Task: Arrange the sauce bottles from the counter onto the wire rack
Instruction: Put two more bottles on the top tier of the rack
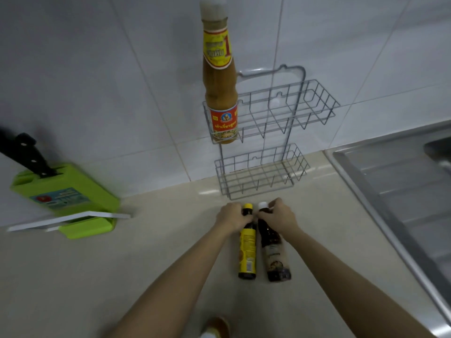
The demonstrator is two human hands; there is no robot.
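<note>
Two dark sauce bottles stand side by side on the beige counter (122,276). My left hand (231,215) grips the neck of the yellow-labelled, yellow-capped bottle (247,252). My right hand (278,215) grips the neck of the white-capped bottle (274,257) with a pale label. A two-tier wire rack (288,111) hangs on the tiled wall just beyond them. A tall bottle of tan sauce with a red and yellow label (219,93) stands at the left end of the upper tier. The lower tier (261,172) holds nothing.
A green knife block (66,191) with a black-handled knife (26,154) and a white cutting board (68,219) stands at the left by the wall. A steel sink drainboard (402,191) fills the right side. Another bottle top (214,328) shows at the bottom edge.
</note>
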